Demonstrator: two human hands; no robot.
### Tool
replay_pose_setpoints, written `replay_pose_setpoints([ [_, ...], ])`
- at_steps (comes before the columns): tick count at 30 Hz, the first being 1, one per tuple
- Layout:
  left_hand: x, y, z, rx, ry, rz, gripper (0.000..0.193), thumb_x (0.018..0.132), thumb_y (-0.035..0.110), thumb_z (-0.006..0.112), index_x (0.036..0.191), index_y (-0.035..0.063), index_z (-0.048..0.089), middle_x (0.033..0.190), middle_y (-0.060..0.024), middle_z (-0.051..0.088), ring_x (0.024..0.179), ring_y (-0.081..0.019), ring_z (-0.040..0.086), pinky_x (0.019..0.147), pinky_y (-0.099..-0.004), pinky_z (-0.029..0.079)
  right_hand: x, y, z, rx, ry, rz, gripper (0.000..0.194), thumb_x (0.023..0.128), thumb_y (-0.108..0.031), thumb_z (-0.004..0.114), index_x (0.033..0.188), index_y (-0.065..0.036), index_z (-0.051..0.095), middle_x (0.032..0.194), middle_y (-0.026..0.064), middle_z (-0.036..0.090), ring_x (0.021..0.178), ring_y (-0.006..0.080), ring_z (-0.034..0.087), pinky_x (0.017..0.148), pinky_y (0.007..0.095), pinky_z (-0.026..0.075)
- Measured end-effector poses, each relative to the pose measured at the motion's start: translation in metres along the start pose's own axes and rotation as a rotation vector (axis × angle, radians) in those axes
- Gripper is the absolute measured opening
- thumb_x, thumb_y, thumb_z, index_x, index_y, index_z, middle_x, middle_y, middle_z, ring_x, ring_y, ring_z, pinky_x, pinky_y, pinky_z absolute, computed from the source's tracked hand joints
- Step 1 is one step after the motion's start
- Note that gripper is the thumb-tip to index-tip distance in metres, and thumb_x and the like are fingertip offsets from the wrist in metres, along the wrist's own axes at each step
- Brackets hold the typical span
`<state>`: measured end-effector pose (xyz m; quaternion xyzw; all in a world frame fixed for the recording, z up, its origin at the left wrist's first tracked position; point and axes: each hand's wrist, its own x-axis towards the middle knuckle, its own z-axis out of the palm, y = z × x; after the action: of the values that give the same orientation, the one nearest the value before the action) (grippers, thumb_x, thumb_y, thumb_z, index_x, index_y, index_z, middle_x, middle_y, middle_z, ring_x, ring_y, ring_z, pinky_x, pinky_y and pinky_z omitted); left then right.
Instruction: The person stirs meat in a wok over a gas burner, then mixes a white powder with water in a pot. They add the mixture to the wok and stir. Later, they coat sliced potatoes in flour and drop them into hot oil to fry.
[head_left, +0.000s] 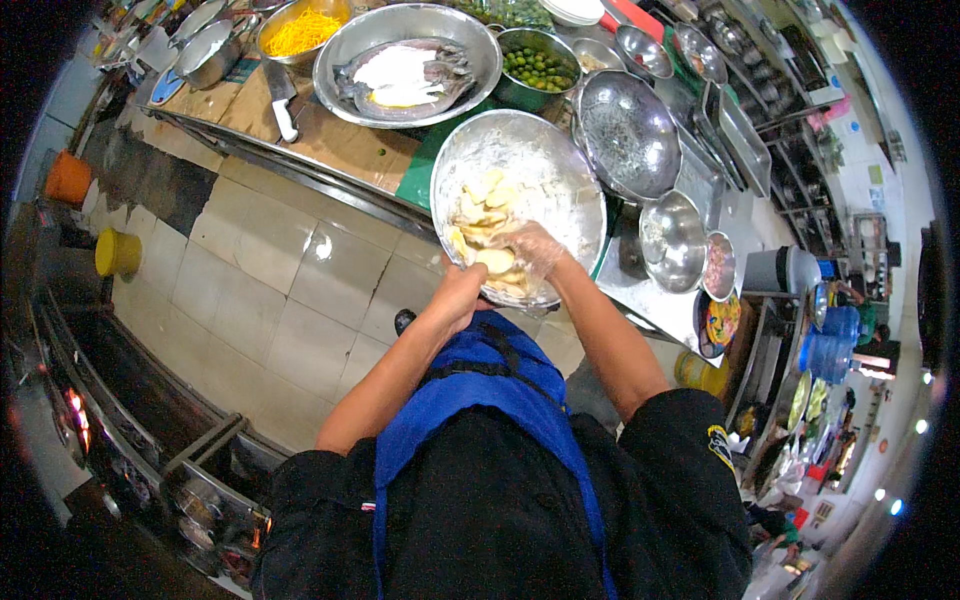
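A large metal bowl (577, 187) with flour-like white powder on its inside wall tilts at the table's near edge, in front of my body. Pale yellow slices (480, 214) lie in its lower left part, dusted with the powder. My left hand (463, 289) grips the bowl's near rim, the thumb over the edge. Inside the bowl is my right hand (529, 247), in a clear plastic glove, its fingers bent down among the slices. Whether it holds any of them cannot be made out.
Fish lies in a wide metal basin (330, 90) beyond the bowl. A cleaver (281, 97) rests on cardboard at the left. Round green fruits fill a pot (536, 71). A wok-like pan (630, 135) and a smaller bowl (675, 240) stand at the right. Burner flames (77, 412) show far left.
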<state>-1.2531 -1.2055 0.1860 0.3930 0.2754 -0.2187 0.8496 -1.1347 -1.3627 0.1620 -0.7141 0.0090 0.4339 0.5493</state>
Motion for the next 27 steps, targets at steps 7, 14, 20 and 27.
replay_pose_setpoints([
  [7, -0.001, 0.004, -0.012, -0.044, -0.11, -0.013, 0.057, 0.089, 0.008, 0.048, 0.143, -0.0012, 0.034, 0.131, -0.0205, 0.057, 0.108, -0.0334, 0.066, 0.084, -0.0503, 0.058, 0.0, -0.071, -0.035, -0.651, 0.36, -0.181, 0.054, 0.081, -0.021, 0.079, 0.12, 0.012, 0.06, 0.112, 0.0252, 0.068, 0.091, 0.0276, 0.072, 0.073, 0.0359, 0.062],
  [14, -0.004, 0.02, -0.016, 0.039, -0.044, -0.02, 0.063, 0.083, 0.005, 0.051, 0.144, -0.003, 0.036, 0.127, -0.0207, 0.06, 0.102, -0.0337, 0.068, 0.076, -0.0483, 0.062, 0.029, -0.063, -0.087, -0.974, 0.437, 0.063, 0.07, 0.084, -0.055, 0.071, 0.129, -0.002, 0.065, 0.123, 0.0259, 0.065, 0.111, 0.032, 0.065, 0.097, 0.0407, 0.05],
  [20, -0.005, 0.054, -0.014, 0.142, 0.002, -0.096, 0.061, 0.08, 0.005, 0.052, 0.14, -0.004, 0.04, 0.119, -0.0185, 0.063, 0.096, -0.0332, 0.069, 0.07, -0.0476, 0.063, 0.079, -0.014, -0.074, -0.202, -0.087, 0.073, 0.058, 0.086, -0.046, 0.074, 0.12, 0.0, 0.07, 0.117, 0.0137, 0.07, 0.101, 0.0208, 0.066, 0.09, 0.0343, 0.051],
  [27, 0.009, 0.083, -0.02, 0.294, -0.046, -0.164, 0.055, 0.077, 0.003, 0.058, 0.131, -0.0007, 0.053, 0.109, -0.0129, 0.068, 0.083, -0.0231, 0.071, 0.061, -0.0388, 0.062, 0.064, -0.031, -0.027, -0.003, -0.423, 0.053, 0.055, 0.082, -0.034, 0.08, 0.123, 0.001, 0.068, 0.114, 0.0088, 0.072, 0.096, 0.0162, 0.066, 0.087, 0.0302, 0.053],
])
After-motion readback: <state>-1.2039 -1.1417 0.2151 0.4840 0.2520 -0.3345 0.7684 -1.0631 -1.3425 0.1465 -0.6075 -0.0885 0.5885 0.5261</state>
